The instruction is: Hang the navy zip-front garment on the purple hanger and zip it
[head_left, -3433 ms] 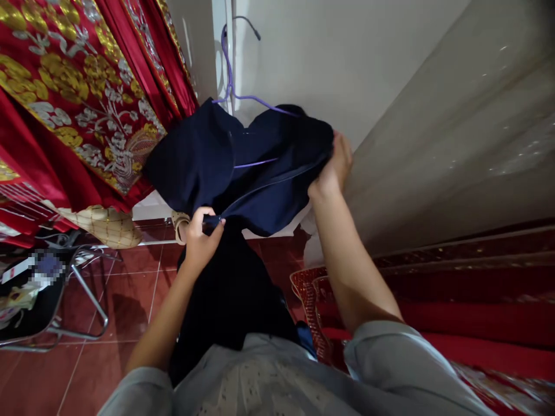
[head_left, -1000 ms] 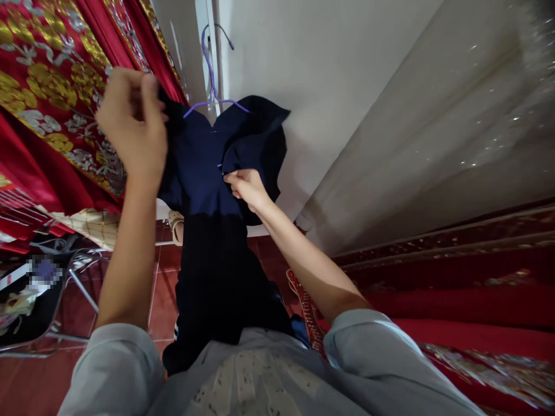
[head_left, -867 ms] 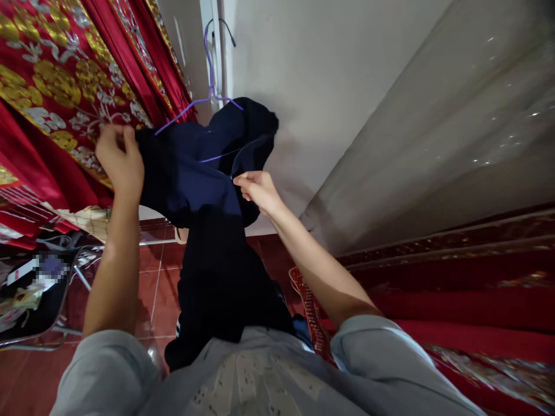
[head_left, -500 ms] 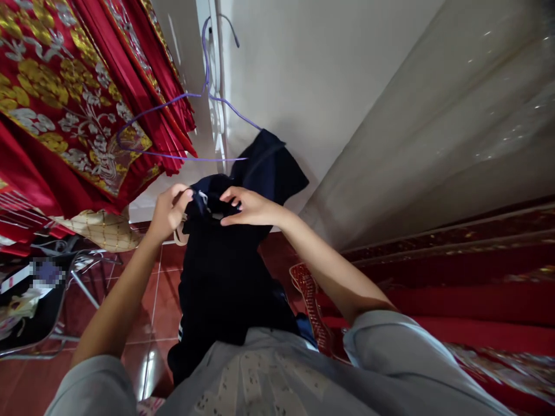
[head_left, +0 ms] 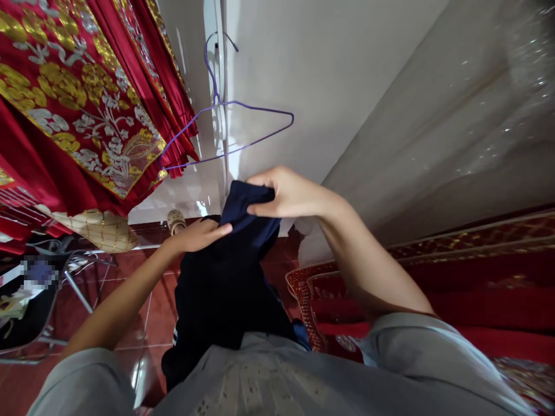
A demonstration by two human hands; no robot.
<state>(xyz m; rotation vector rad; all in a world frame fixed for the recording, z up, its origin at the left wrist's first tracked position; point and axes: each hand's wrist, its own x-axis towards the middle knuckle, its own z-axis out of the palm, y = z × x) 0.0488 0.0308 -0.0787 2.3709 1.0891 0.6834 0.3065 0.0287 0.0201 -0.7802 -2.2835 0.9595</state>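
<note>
A dark navy garment [head_left: 245, 211] is bunched up in front of my body, between my two hands; what kind of garment it is cannot be made out. My right hand [head_left: 292, 193] pinches its upper right part, thumb in front and fingers behind the cloth. On the lower left side my left hand [head_left: 197, 236] holds it, the thumb lying along the front and the fingers partly hidden. Above the garment hangs a bare purple wire hanger [head_left: 260, 108], apart from both hands.
Red cloth [head_left: 82, 104] with gold and silver embroidery hangs at upper left. Below it stands a black chair [head_left: 43, 323] with things on it. A clog [head_left: 176, 221] lies by the wall. Red beaded fabric [head_left: 310, 289] and translucent covering [head_left: 416, 156] fill the right side.
The navy garment has come off the hanger's right side, and the hanger now hangs bare. My right hand has shifted right and grips the cloth. My left hand has moved slightly right and down.
</note>
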